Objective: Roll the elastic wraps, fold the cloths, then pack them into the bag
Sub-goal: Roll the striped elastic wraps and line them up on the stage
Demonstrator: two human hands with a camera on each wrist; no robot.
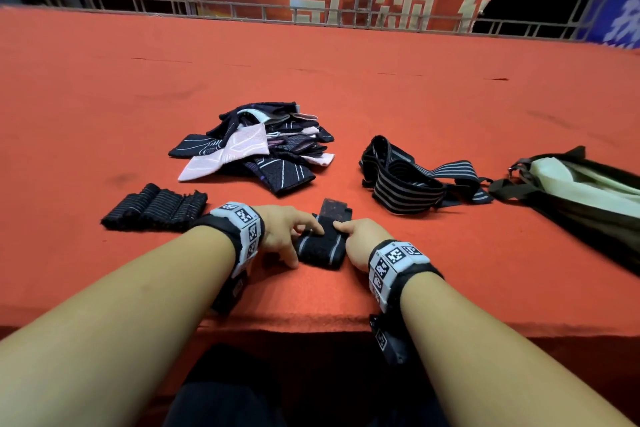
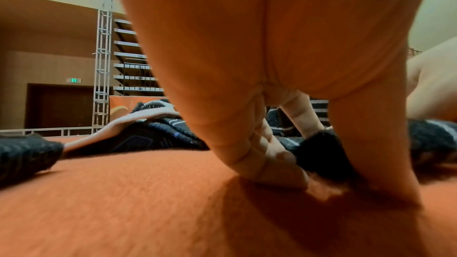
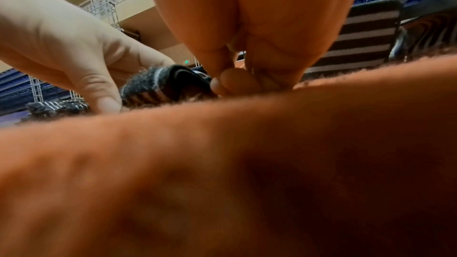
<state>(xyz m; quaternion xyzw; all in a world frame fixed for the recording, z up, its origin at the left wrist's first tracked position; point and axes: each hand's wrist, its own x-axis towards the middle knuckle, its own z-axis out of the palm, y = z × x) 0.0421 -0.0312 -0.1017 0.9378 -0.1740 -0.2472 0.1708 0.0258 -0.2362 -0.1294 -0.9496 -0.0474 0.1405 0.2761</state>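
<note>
Rolled wraps (image 1: pixel 156 208) are lying left on the bench (image 1: pixel 104 97), cloths (image 1: pixel 256 146) sitting behind centre, loose wraps (image 1: pixel 415 177) right, bag (image 1: pixel 581 194) far right.

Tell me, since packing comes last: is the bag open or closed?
Open. In the head view the bag lies on its side at the right, its mouth gaping and pale lining showing.
</note>
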